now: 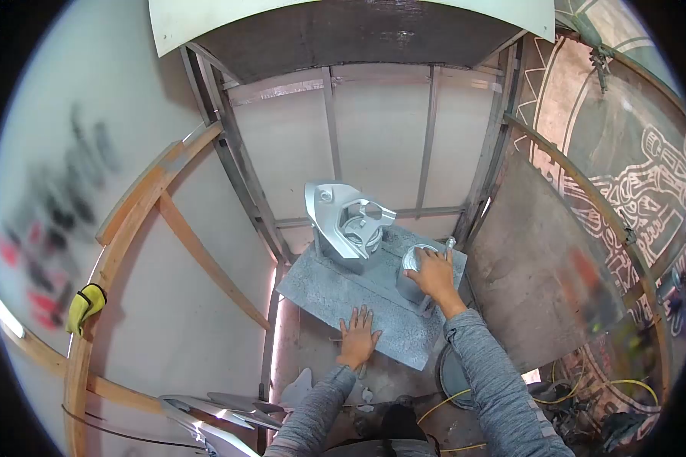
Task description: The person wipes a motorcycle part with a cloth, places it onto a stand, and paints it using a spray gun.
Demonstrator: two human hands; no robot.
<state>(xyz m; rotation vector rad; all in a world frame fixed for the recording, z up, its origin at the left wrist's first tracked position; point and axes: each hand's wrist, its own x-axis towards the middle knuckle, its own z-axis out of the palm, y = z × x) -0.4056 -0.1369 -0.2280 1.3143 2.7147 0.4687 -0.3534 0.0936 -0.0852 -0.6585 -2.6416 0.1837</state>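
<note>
My left hand lies flat with its fingers spread on the front edge of a grey, paint-speckled board. My right hand grips the top of a silver-coated, can-like round piece at the board's right side. Its fingers curl over the pale rim, and the palm hides part of it. Behind that hand stands a small silver knob-like end. Left of it, a silver-painted moulded panel with openings rests raised on a grey support, touched by neither hand.
White panels on a metal frame enclose the back. Wooden beams run along the left wall, with a yellow-green glove on one. A bucket-like container and yellow hose are on the floor. Silver panels lean lower left.
</note>
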